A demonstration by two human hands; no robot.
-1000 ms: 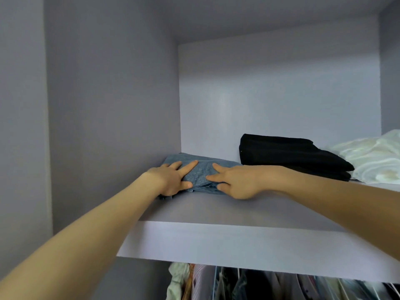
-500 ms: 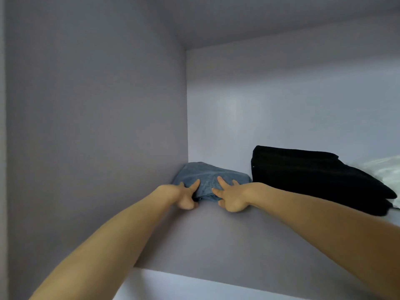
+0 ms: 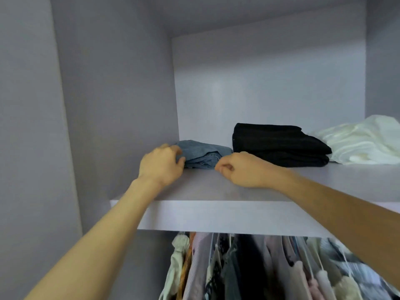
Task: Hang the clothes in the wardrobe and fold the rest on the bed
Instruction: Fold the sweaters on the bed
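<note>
The folded denim garment (image 3: 203, 153) lay at the back left corner of the wardrobe's upper shelf (image 3: 216, 215), just beside a folded black garment (image 3: 279, 144). The left hand (image 3: 161, 164) touched its left end with curled fingers, probably to square it. The right hand (image 3: 239, 168), fisted and empty, sat at its front edge.

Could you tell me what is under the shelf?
Under the shelf, clothes hang close together in pale, pink and dark fabrics, with a few hanger hooks showing. The shelf's front edge hides the rail, and both forearms cover the outer garments.
</note>
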